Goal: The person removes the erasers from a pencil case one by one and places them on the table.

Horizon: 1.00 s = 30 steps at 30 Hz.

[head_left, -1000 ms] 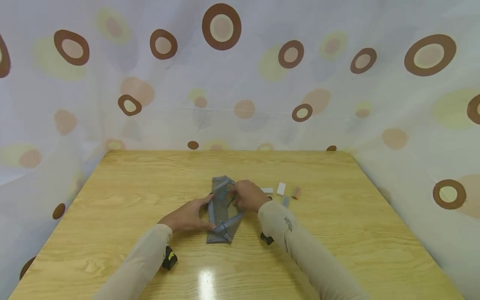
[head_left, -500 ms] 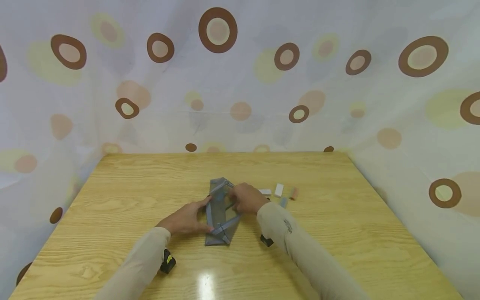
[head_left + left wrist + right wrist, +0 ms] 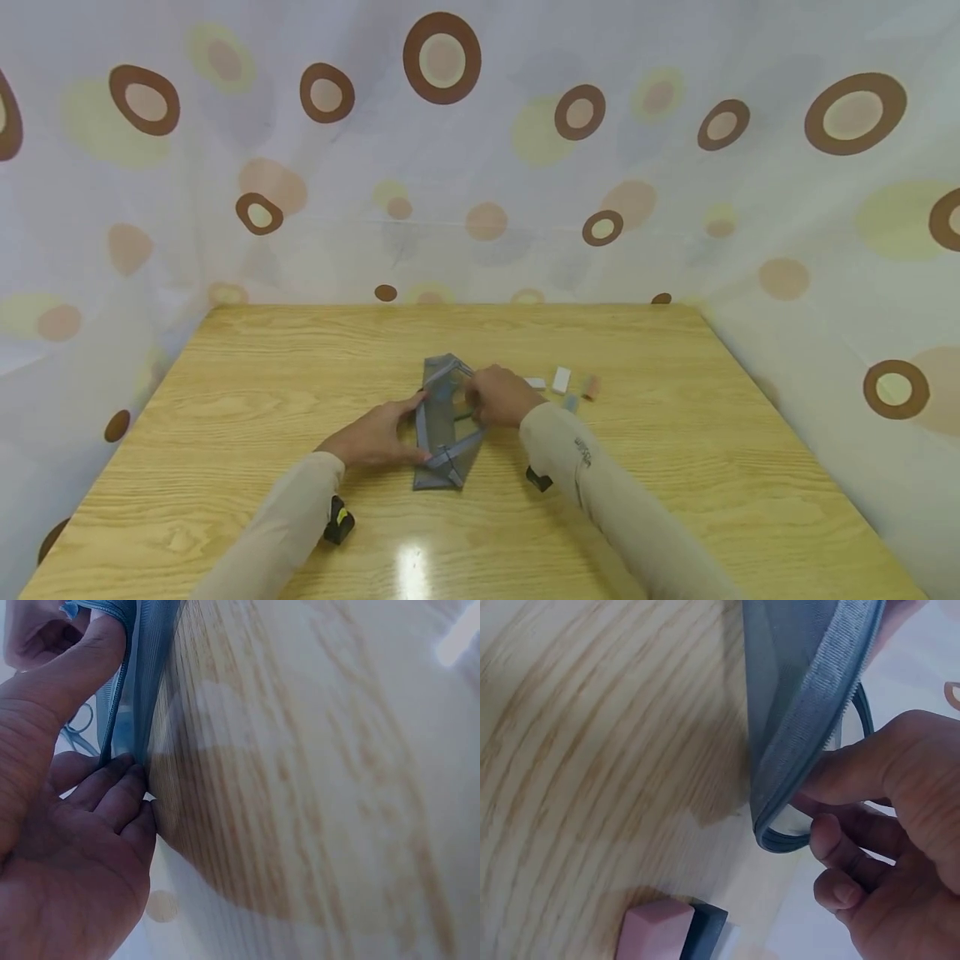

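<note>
A grey-blue mesh zipper pouch (image 3: 438,425) lies on the table with its mouth spread wide. My left hand (image 3: 378,435) grips its left side, thumb at the near end of the zipper rim and fingers toward the far end. My right hand (image 3: 501,396) reaches over the right rim, its fingertips inside the mouth. A thin green item (image 3: 463,415) shows beside those fingertips; I cannot tell whether they pinch it. In the right wrist view the thumb (image 3: 847,776) passes behind the zipper edge (image 3: 817,712), with the other fingers curled. A thin blue loop (image 3: 79,733) appears past the pouch in the left wrist view.
Right of the pouch lie small blocks: a white one (image 3: 562,380), another white one (image 3: 535,383), an orange-pink one (image 3: 591,387) and a blue one (image 3: 571,403). The wooden table (image 3: 712,467) meets spotted cloth (image 3: 487,167) behind and at both sides.
The green item shows more plainly beside the right fingertips, which have shifted slightly. The left hand keeps its grip, and the pouch stays in place.
</note>
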Tool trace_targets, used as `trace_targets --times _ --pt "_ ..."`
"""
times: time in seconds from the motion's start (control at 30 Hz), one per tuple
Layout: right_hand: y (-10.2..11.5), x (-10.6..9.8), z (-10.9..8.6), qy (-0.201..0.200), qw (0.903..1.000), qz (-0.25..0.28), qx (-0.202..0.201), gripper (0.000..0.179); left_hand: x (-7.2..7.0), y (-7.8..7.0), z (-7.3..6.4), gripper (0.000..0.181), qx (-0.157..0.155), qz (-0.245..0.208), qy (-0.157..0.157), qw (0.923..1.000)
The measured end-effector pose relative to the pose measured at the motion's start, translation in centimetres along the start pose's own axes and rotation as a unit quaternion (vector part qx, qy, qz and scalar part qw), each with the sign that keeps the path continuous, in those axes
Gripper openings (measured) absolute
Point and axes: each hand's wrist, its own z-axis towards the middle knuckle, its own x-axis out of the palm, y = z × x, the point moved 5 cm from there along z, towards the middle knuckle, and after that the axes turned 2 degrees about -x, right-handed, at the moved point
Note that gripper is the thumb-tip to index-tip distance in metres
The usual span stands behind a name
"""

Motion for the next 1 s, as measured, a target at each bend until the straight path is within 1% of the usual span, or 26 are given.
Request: trace_targets --times 0.17,0.33,0.47,0.6,0.7,0.83,1.0 --pt "0.0 0.1 -0.1 -0.001 0.9999 0.014 0.004 0.030 0.0 -0.1 0.0 0.103 -0.003 -0.002 -0.003 1.0000" --pt "-0.3 0.3 -0.2 -0.010 0.9999 0.012 0.004 0.024 0.1 -0.1 0.3 0.104 -0.001 0.000 0.001 1.0000" --pt "-0.4 -0.1 -0.2 -0.017 0.9998 0.004 -0.003 0.021 0.0 -0.2 0.3 0.104 0.004 0.002 0.000 1.0000" --pt "-0.6 -0.8 -0.3 -0.020 0.9995 -0.019 -0.014 0.019 -0.1 -0.3 0.1 0.104 0.005 -0.004 0.003 1.0000" --pt "-0.8 -1.4 -0.6 -0.015 0.9996 -0.022 -0.010 0.020 0.0 -0.3 0.1 0.104 0.007 -0.004 0.004 1.0000" --pt "-1.2 -2.5 -1.3 -0.008 0.9999 0.009 0.005 0.021 0.1 -0.2 0.2 0.104 0.010 -0.004 0.004 0.9999" --pt "-2.1 -4.2 -2.4 -0.024 0.9992 0.029 -0.015 0.017 0.0 -0.1 0.2 0.103 0.009 -0.001 0.001 1.0000"
